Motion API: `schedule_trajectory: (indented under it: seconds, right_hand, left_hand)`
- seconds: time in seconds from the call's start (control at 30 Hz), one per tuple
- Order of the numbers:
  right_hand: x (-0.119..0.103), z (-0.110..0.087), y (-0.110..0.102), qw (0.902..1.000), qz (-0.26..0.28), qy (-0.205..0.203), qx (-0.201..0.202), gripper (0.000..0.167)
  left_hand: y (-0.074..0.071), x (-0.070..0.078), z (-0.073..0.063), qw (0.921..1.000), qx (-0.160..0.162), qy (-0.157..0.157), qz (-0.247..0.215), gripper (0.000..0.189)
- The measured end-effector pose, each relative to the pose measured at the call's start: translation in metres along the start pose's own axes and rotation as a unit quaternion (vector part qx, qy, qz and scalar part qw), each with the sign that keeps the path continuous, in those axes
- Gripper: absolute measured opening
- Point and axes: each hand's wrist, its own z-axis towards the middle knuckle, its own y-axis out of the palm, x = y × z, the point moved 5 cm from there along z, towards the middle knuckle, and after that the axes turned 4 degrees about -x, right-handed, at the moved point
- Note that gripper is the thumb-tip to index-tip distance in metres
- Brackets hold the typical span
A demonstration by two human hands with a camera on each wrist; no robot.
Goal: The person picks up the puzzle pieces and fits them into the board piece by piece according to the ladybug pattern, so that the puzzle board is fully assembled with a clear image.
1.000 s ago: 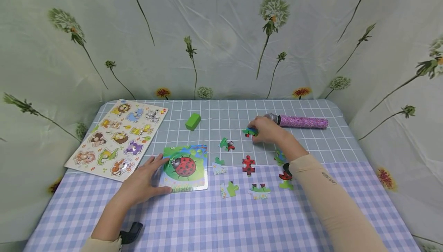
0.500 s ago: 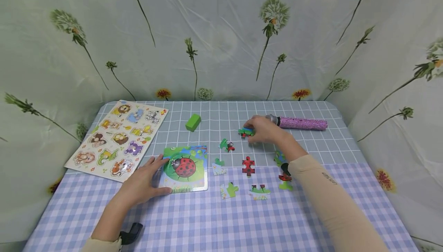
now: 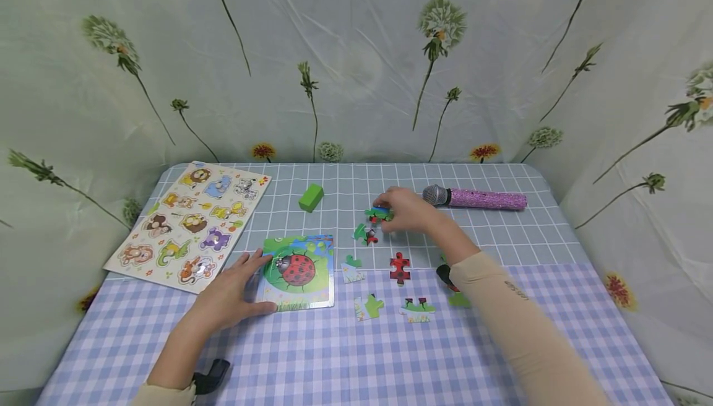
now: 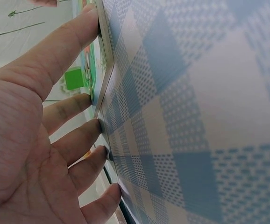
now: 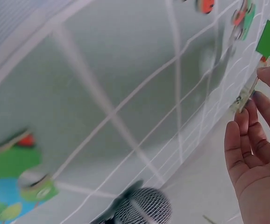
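My right hand (image 3: 409, 211) pinches a green, blue and red jigsaw piece (image 3: 379, 213) between thumb and fingers, just behind a green-and-red piece (image 3: 364, 234). In the right wrist view only the thin edge of the held piece (image 5: 251, 91) shows. At left, my left hand (image 3: 225, 298) has its fingers spread, thumb and index fingertip at the left side of a ladybug picture board (image 3: 298, 273). The left wrist view shows the fingertips along the edge of that board (image 4: 108, 60). Other loose pieces lie between the hands, including a red one (image 3: 400, 268).
An animal picture board (image 3: 193, 223) lies at the back left, a green block (image 3: 311, 197) right of it. A pink glittery microphone (image 3: 484, 198) lies behind my right forearm. Pieces at the right (image 3: 459, 299) are partly covered by my sleeve. A flowered curtain (image 3: 367, 72) stands behind the table.
My right hand has moved left with the jigsaw piece in its fingers, uncovering the microphone's head. The sleeve now covers more of the pieces at right. My left hand stays put.
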Motion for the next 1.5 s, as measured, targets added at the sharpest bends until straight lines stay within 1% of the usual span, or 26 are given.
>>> schedule_trajectory:
  seconds: [0.23,0.4,0.53,0.7,0.9,1.33,1.5]
  right_hand:
    - [-0.024,0.009,0.003,0.9996,0.018,-0.023,-0.004,0.049]
    - [-0.041,0.018,0.006,0.9989,0.017,-0.044,-0.007,0.048]
    - [-0.054,0.026,0.010,0.9984,0.018,-0.049,-0.020,0.049]
    - [-0.068,0.034,0.018,0.9971,0.023,-0.064,-0.035,0.047]
    - [-0.083,0.040,0.027,0.9956,0.031,-0.073,-0.050,0.048]
    - [-0.115,0.055,0.053,0.9906,0.040,-0.108,-0.074,0.047]
    - [-0.125,0.061,0.062,0.9897,0.028,-0.118,-0.076,0.047]
  left_hand:
    - [0.001,-0.002,0.000,0.9999,-0.008,-0.008,0.002,0.108]
    - [0.001,-0.003,0.001,1.0000,-0.005,-0.005,0.004,0.108]
    - [0.001,-0.003,0.000,1.0000,-0.001,-0.003,0.003,0.108]
    - [0.002,-0.003,0.000,1.0000,0.000,-0.005,-0.002,0.106]
    - [0.001,-0.005,0.001,1.0000,-0.003,-0.006,0.003,0.108]
    - [0.002,-0.006,0.003,0.9999,-0.002,-0.011,0.002,0.107]
    - [0.003,-0.005,0.002,0.9999,0.000,-0.009,-0.005,0.105]
